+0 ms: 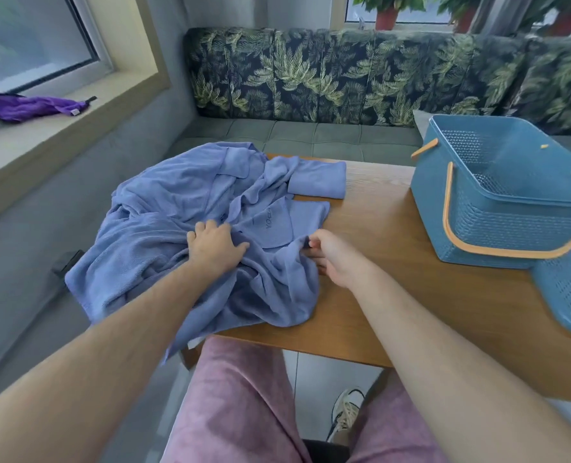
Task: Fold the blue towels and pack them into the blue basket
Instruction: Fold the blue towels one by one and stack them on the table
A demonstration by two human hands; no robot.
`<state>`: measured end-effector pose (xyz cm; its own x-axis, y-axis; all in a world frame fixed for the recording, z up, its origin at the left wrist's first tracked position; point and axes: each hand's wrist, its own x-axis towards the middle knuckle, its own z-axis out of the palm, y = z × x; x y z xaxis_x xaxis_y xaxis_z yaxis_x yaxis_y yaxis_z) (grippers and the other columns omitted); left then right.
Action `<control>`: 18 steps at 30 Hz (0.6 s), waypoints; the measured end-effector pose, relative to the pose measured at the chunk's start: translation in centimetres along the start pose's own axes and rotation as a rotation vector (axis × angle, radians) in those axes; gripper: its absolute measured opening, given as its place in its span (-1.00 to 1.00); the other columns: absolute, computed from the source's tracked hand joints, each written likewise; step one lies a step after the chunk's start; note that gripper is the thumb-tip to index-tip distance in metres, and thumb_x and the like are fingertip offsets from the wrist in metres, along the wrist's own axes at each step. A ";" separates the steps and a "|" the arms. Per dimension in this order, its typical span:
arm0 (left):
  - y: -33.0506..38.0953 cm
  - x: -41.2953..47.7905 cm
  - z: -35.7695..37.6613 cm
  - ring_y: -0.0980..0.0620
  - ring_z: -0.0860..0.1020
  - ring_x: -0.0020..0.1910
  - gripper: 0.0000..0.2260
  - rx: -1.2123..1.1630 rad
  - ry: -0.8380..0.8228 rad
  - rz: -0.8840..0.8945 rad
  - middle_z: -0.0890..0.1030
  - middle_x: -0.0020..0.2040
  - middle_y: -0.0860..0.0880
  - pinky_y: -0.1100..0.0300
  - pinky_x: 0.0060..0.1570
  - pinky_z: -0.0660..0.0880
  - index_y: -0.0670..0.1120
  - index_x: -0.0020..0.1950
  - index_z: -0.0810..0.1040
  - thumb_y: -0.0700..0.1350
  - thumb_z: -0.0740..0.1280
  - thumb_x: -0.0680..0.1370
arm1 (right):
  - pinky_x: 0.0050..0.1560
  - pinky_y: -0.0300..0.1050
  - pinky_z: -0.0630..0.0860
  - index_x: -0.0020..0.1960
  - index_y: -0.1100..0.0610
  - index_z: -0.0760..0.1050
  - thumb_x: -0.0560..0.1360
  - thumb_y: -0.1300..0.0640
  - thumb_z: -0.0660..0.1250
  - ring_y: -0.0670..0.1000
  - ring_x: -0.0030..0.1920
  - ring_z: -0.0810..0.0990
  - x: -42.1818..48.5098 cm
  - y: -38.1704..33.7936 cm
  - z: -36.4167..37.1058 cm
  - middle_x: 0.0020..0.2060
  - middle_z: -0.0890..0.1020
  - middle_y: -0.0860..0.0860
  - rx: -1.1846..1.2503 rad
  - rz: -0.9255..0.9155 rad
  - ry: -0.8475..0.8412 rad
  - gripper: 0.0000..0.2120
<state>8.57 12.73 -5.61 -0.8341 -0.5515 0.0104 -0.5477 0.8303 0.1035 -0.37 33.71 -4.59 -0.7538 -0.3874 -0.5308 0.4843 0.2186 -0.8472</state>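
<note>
Left hand [215, 245], fingers spread, pressing on heap of blue towels [164, 208] overhanging wooden table [377, 289] at near-left; right hand [332, 260] pinching its hem; beyond, one folded towel [317, 183]; blue basket [471, 208] far right; risk: a tug may slide the overhang floorward.

Both bare forearms are reaching forward from the bottom corners, drawing closer together toward the middle. The left hand [215, 243] is lying palm down with its fingers spread, pressing on the heap of towels [164, 202]. The right hand [332, 259] is resting on its outer edge, palm facing inward, its fingertips [312, 243] pinching a fold of the same cloth.
</note>
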 end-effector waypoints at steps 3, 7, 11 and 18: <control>0.6 -0.7 0.4 -0.18 0.35 0.29 -0.68 -0.042 0.043 0.109 0.44 0.23 -0.12 -0.09 0.30 0.26 -0.06 0.18 0.54 0.14 0.31 0.57 | -0.47 -0.22 0.28 0.03 0.12 0.51 0.61 0.16 0.22 -0.03 -0.39 0.46 1.1 1.0 -0.5 -0.29 0.58 0.02 -0.007 0.082 -0.044 -0.90; 1.4 -1.1 0.3 -0.16 0.47 0.02 -0.78 -0.292 0.116 0.165 0.52 -0.10 -0.06 -0.04 0.06 0.34 -0.08 -0.16 0.40 0.01 0.26 0.62 | -0.58 -0.24 0.30 -0.12 0.05 0.55 0.57 -0.06 0.36 -0.09 -0.50 0.50 0.8 1.1 -1.4 -0.40 0.61 -0.06 0.020 0.142 -0.168 -0.80; 2.7 -1.2 -1.3 0.03 0.35 -0.35 -0.68 -0.883 0.033 0.063 0.35 -0.35 0.03 0.11 -0.28 0.30 -0.04 -0.23 0.27 0.02 0.29 0.63 | -0.13 -0.16 0.55 -0.27 0.06 0.57 0.50 -0.09 0.47 -0.04 -0.28 0.60 0.9 1.2 -2.2 -0.31 0.60 -0.04 0.031 0.202 -0.271 -0.72; 2.2 -1.1 -1.0 -0.17 0.67 -0.02 -0.79 -1.258 -0.301 -0.226 0.68 0.00 -0.22 -0.12 0.12 0.60 -0.24 -0.03 0.61 -0.09 0.47 0.53 | 0.02 -0.07 0.50 -0.15 0.07 0.64 0.42 -0.05 0.52 0.02 -0.01 0.64 -0.1 0.5 -2.5 -0.13 0.71 0.01 0.014 -0.197 0.044 -0.81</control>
<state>8.29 15.08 -4.39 -0.8041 -0.4922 -0.3335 -0.3775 -0.0107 0.9260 -1.16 36.05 -4.98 -0.8529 -0.3819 -0.3560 0.3318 0.1300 -0.9344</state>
